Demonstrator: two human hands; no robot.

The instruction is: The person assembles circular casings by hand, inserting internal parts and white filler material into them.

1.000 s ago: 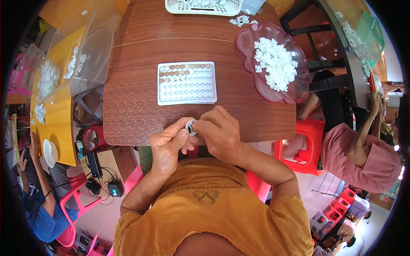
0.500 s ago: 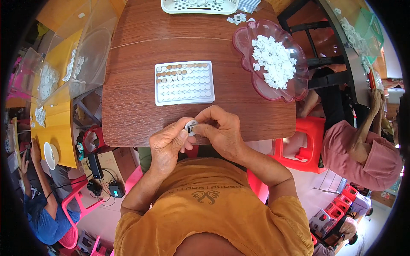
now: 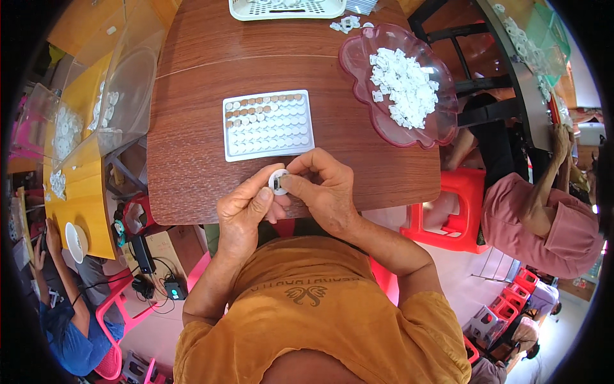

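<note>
Just off the table's front edge side, a small white round plastic piece (image 3: 274, 184) with a dark slot in its middle is held between both my hands. My left hand (image 3: 243, 200) pinches its left rim between thumb and fingers. The thumb and forefinger of my right hand (image 3: 326, 192) close on its right side, covering part of it; whether they also hold a smaller part is hidden. Beyond my hands lies a white tray (image 3: 240, 155) with rows of round pockets. Small brown and whitish round pieces fill its far rows; the nearer pockets look white.
A pink scalloped bowl (image 3: 359, 86) heaped with small white plastic parts (image 3: 406, 89) stands at the right. A white basket (image 3: 288, 14) and loose white parts (image 3: 346, 24) are at the far edge. Side tables, a red stool (image 3: 448, 205) and other people flank the brown table (image 3: 192, 141).
The whole view has shifted slightly. The white round piece has turned, showing more of its face, and sits a little farther from my body. Both hands keep their pinch.
</note>
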